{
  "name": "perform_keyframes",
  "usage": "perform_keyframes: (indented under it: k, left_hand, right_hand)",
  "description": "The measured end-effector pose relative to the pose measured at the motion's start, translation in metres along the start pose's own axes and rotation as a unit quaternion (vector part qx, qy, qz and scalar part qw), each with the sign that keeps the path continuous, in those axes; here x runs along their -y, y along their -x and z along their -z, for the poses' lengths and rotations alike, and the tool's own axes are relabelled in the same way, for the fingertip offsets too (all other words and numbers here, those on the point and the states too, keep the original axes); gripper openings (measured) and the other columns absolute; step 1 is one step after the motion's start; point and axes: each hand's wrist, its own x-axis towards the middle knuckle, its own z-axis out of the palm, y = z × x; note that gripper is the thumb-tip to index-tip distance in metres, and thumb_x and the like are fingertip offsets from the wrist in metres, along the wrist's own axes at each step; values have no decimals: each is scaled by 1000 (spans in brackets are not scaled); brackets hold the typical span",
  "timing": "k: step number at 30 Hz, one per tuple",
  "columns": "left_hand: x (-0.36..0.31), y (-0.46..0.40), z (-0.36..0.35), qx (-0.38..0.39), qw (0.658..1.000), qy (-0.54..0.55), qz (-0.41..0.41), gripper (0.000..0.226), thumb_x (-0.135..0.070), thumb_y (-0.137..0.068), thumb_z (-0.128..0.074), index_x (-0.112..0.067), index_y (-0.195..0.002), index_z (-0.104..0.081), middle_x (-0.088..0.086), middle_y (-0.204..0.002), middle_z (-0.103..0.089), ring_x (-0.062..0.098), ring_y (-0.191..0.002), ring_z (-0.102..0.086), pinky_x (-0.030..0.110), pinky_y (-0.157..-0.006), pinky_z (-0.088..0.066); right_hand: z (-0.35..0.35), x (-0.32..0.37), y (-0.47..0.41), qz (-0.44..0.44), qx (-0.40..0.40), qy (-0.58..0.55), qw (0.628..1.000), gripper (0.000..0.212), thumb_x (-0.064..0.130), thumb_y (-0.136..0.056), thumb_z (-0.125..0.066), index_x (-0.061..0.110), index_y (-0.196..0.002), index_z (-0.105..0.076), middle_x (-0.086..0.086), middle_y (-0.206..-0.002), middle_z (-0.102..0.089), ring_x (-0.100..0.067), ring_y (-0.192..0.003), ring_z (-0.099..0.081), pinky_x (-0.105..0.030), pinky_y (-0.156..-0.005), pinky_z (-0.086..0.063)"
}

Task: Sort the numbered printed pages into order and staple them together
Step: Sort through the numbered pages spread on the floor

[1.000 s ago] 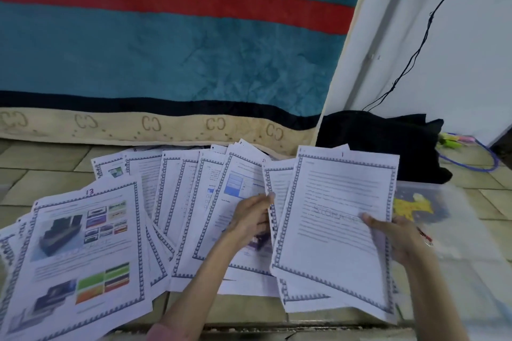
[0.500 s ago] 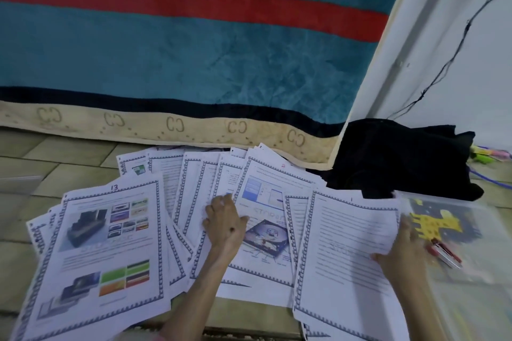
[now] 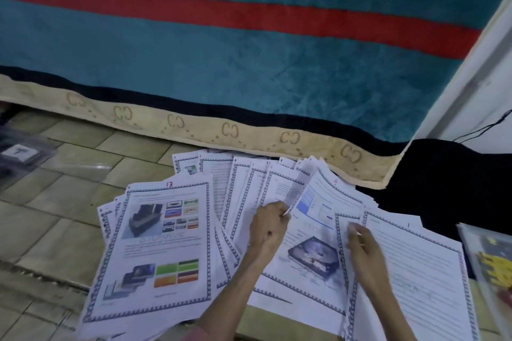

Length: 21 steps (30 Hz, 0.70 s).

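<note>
Blanket (image 3: 221,63) fills the top of the view: teal with a red stripe, dark band and tan patterned hem along its lower edge; tiled floor (image 3: 55,216) below it, white wall (image 3: 476,86) at right with a thin black cable (image 3: 482,128) running down it; black cloth (image 3: 443,180) bunched at the foot of the wall, touching the blanket hem.

Printed pages (image 3: 243,188) fanned across the floor in overlapping rows, all with a blue patterned border; page marked 13 (image 3: 158,246) on top at left, colour pictures on it; page marked 4 (image 3: 313,235) at centre with a hard-drive picture, partly under both hands; text-only page (image 3: 415,271) at right, lying over the edge of the page marked 4.

Clear plastic folder (image 3: 490,263) at the right edge, just beside the text-only page, yellow print inside; another clear sleeve (image 3: 25,155) at far left on the tiles, well apart from the pages, blurred.

Left hand (image 3: 270,225) sits over the middle of the fan, fingers curled, pinching the lower edge of one sheet (image 3: 288,188) and lifting it off the ones beneath; right hand (image 3: 363,249) lies on the left edge of the text-only page, fingers roughly straight and pressed down on the paper, gripping nothing that I can see; motion blur on it, so finger detail is uncertain.
</note>
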Motion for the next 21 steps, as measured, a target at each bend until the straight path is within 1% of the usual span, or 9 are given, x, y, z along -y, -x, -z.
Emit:
perform_keyframes:
  k: [3, 6, 8, 9, 11, 13, 14, 17, 21]
  left_hand:
    - [-10, 15, 1, 55, 992, -17, -112, 25, -28, -89, -55, -24, -111, -67, -5, -110, -69, 11, -99, -64, 17, -77, -44]
    - [-22, 28, -4, 161, 973, 13, -164, 23, -23, -88, -54, -17, -105, -69, 3, -107, -67, 18, -98, -62, 22, -82, -46]
    - [-22, 26, -8, 216, 965, 69, -132, 24, -21, -92, -52, -16, -109, -68, -1, -115, -66, 10, -101, -59, 14, -82, -45]
    - [-18, 23, -10, 229, 963, 91, -110, 26, -19, -93, -52, -18, -115, -66, -5, -119, -64, 5, -105, -57, 5, -82, -42]
    - [-6, 16, -9, 196, 971, 115, -75, 29, -13, -93, -52, -19, -119, -63, -8, -121, -61, 6, -112, -56, 0, -84, -38]
    - [12, 5, -4, 75, 995, 48, -38, 31, -13, -91, -55, -17, -121, -60, -4, -127, -56, 12, -119, -51, 10, -96, -38]
    - [20, 1, 0, 20, 1000, -5, -12, 35, -16, -90, -57, -16, -126, -56, 2, -133, -52, 18, -125, -46, 20, -102, -36]
    - [31, -7, 11, -23, 997, -36, 59, 50, -22, -88, -61, -10, -134, -45, 15, -135, -44, 31, -125, -43, 37, -101, -40]
    - [27, -12, 11, -79, 995, 43, 39, 36, -12, -89, -59, -8, -123, -50, 10, -106, -62, 22, -88, -61, 30, -75, -50]
  right_hand:
    - [-19, 33, 2, -10, 67, -152, 986, 66, 57, -85, -49, 35, -140, -22, -1, -98, -63, -12, -88, -61, -28, -80, -47]
    - [-22, 28, -2, 37, 28, -118, 992, 80, 23, -93, -55, 42, -143, 4, 2, -58, -48, -5, -49, -48, -20, -55, -42]
    - [-18, 20, -3, 64, -23, -92, 993, 88, 9, -92, -53, 44, -144, 9, -3, -52, -36, -6, -40, -38, -23, -48, -38]
    - [-17, 17, -5, 70, -40, -85, 993, 85, 3, -92, -50, 45, -145, 3, -6, -53, -35, -7, -39, -36, -22, -46, -37]
    - [-15, 15, -7, 80, -44, -71, 993, 68, -4, -93, -43, 42, -141, -27, -13, -54, -44, -8, -37, -38, -16, -43, -35]
    - [-14, 18, -8, 61, -22, -45, 997, 51, -8, -92, -39, 26, -127, -55, -15, -61, -59, -9, -37, -43, -11, -41, -33]
    - [-15, 20, -9, 50, -6, -32, 998, 46, -9, -92, -39, 18, -121, -61, -10, -61, -59, -8, -36, -43, -10, -39, -30]
    - [-16, 25, -14, 34, 33, -9, 999, 42, -8, -91, -38, 13, -118, -62, 10, -57, -47, -2, -34, -44, -10, -38, -29]
    - [-15, 29, -21, 16, 49, 0, 999, 45, -5, -89, -37, 19, -119, -61, 9, -44, -43, -6, -29, -38, -11, -37, -29]
